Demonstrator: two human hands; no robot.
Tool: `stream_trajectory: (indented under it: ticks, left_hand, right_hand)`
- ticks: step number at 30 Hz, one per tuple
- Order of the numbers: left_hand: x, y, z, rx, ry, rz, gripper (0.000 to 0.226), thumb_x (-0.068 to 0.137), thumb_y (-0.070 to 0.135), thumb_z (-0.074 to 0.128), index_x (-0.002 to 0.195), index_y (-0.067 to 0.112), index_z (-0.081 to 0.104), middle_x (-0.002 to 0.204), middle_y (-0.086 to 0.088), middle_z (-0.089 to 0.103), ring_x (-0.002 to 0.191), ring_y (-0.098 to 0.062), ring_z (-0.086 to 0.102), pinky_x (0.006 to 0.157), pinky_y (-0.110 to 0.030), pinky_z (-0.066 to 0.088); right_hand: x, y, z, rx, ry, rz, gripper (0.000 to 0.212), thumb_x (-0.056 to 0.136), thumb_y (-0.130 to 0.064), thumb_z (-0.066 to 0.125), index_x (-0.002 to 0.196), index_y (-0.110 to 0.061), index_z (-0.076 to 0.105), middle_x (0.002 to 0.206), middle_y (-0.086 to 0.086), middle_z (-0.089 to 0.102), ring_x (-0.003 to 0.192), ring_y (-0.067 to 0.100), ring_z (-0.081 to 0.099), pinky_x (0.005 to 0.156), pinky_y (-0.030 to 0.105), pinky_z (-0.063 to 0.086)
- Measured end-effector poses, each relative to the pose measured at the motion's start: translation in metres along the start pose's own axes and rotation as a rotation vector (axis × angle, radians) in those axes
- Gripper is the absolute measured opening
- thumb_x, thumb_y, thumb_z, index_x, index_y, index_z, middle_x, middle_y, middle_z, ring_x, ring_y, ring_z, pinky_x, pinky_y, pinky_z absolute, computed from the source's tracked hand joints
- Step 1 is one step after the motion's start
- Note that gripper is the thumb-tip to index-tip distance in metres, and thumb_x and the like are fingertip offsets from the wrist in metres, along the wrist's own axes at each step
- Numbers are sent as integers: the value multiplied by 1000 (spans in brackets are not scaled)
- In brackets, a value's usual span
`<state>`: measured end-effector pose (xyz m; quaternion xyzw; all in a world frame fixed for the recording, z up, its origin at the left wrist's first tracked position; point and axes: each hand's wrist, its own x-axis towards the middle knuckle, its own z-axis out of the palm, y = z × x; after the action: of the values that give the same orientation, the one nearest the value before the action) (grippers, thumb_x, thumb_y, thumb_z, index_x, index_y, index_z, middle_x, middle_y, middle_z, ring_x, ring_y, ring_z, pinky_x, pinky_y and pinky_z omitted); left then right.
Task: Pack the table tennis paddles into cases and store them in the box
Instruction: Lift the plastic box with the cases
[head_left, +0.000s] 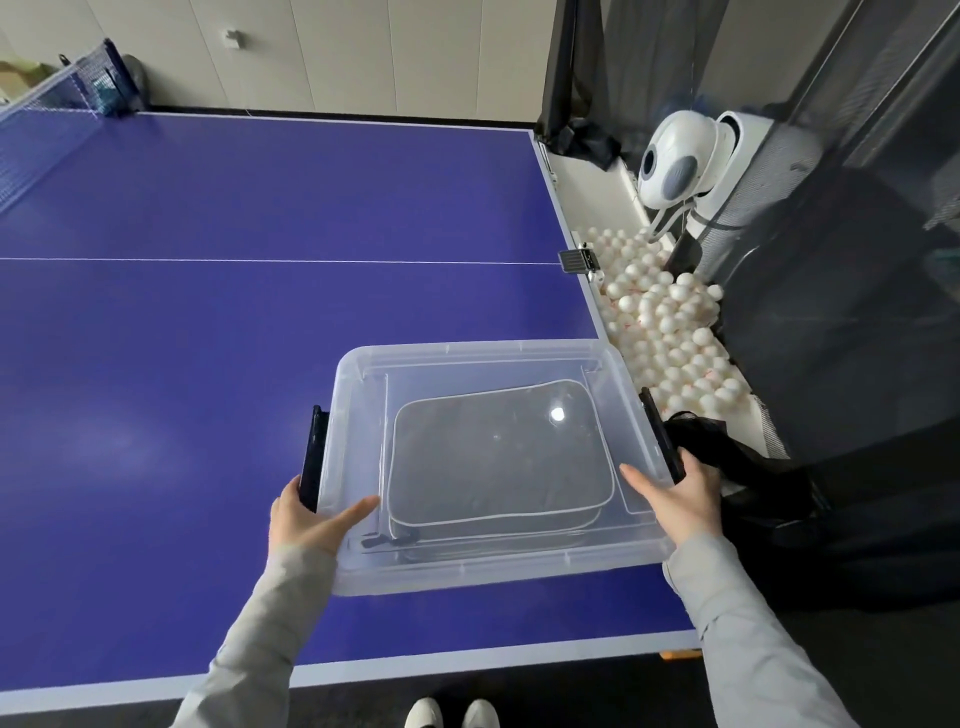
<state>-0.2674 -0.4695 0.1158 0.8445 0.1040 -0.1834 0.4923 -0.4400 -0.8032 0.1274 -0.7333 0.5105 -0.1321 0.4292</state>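
The desk is deep blue-violet with thin white lines and a pale border; the net at upper left is dark navy mesh. The box is clear, colourless plastic with black side latches, and the case inside is dark grey, piped white. Balls at right are white; both sleeves are light grey.

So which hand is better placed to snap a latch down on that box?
Neither clearly: the left hand already grips the left latch, and the right hand grips the right latch, so each suits its own side of the box.
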Motion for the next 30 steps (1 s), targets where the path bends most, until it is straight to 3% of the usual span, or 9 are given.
stream_trajectory:
  ticks: [2, 5, 9, 13, 21, 30]
  left_hand:
    - [-4, 0, 1, 37, 34, 95, 66, 53, 40, 89, 103, 13, 56, 108, -5, 50, 94, -25, 55, 86, -37, 48]
    - [-8, -1, 3, 40, 51, 193, 50, 65, 23, 85, 97, 6, 51, 106, -6, 40, 92, -26, 46, 84, -32, 40]
    - [-10, 1, 3, 11, 51, 244, 63, 67, 19, 84, 116, 13, 44, 110, -2, 39, 96, -21, 44, 85, -30, 37]
    - [-10, -1, 3, 34, 50, 300, 65, 70, 17, 82, 122, 9, 45, 112, 1, 38, 98, -19, 44, 89, -31, 40]
    - [-7, -3, 4, 53, 43, 316, 72, 71, 18, 81, 129, 7, 41, 119, -3, 39, 101, -19, 44, 96, -36, 42]
    - [-5, -7, 7, -55, 30, 268, 70, 68, 16, 83, 125, 13, 43, 117, -4, 47, 104, -23, 50, 96, -37, 43]
  right_hand:
    - [-2, -1, 1, -41, 22, -87, 80, 74, -31, 78, 140, -8, 40, 142, 12, 33, 132, 25, 35, 107, 31, 28]
    - [-2, 1, 2, -80, 21, -141, 75, 74, -31, 77, 137, -7, 44, 138, 13, 38, 130, 26, 37, 107, 32, 29]
    - [-2, 0, 2, -106, 23, -178, 75, 76, -28, 76, 138, -4, 40, 139, 13, 38, 130, 27, 37, 108, 34, 29]
    - [-3, -2, 2, -155, 47, -230, 72, 77, -23, 75, 135, 0, 41, 137, 17, 38, 128, 30, 39, 106, 31, 29]
    - [-4, -2, 1, -219, 26, -287, 67, 79, -24, 74, 133, 2, 42, 134, 17, 39, 125, 29, 41, 104, 30, 31]
    - [-6, -3, 0, -187, 2, -218, 71, 80, -30, 72, 138, -4, 39, 139, 14, 35, 129, 27, 37, 108, 33, 29]
